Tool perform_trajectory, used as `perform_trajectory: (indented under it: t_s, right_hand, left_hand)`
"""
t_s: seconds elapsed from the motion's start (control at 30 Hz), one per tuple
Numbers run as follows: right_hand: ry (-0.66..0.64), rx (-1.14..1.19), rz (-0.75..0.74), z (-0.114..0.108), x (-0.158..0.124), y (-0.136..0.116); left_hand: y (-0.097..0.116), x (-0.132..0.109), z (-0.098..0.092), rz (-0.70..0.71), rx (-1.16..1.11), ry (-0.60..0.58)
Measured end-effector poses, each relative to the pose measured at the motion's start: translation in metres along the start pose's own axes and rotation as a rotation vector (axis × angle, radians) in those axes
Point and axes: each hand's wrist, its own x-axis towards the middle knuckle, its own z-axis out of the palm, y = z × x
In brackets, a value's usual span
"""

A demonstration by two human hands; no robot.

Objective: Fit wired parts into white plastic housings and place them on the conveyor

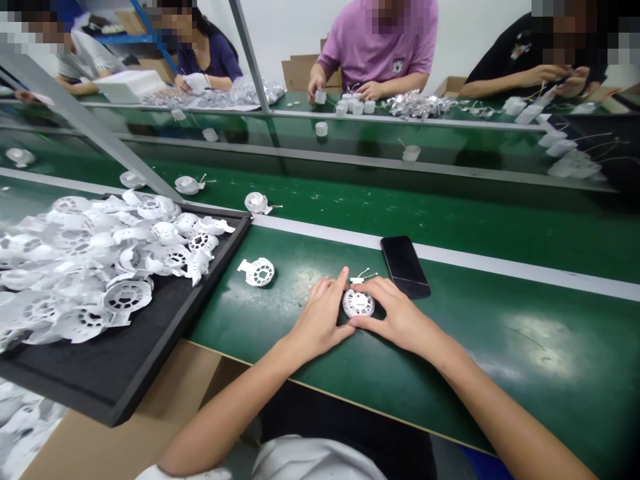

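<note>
Between my two hands a round white slotted plastic housing point(359, 304) rests on the green bench, a tab with thin wires sticking out at its far side. My left hand point(323, 313) presses on its left edge with thumb and fingers. From the right, my right hand point(393, 308) curls its thumb and forefinger around the rim. Part of the rim is hidden by the fingers. A similar white slotted cover point(261, 272) lies alone on the bench to the left of my hands.
A black tray point(200, 293) heaped with white plastic covers point(90, 247) stands at the left. Just beyond my right hand lies a black phone point(405, 265). Past the white strip point(320, 231), a green belt point(320, 193) carries white parts. Several people sit working across it.
</note>
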Motion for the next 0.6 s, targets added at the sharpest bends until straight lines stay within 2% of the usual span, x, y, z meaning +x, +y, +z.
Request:
perform_trajectory:
  t_s: [0.23,0.43,0.6]
  right_hand:
    - [0.058,0.040,0.027,0.0038,-0.0046,0.0039]
    - [0.033,0.035,0.040,0.0026,-0.0052,0.0018]
    - [0.015,0.038,0.036,0.0006,-0.0055,0.0005]
  left_hand:
    - [0.0001,-0.0015,0.0026,-0.032,0.038,0.003]
    - [0.0006,-0.0016,0.0024,-0.013,0.059,-0.005]
    - [0.0057,-0.0004,0.0049,-0.060,0.063,0.003]
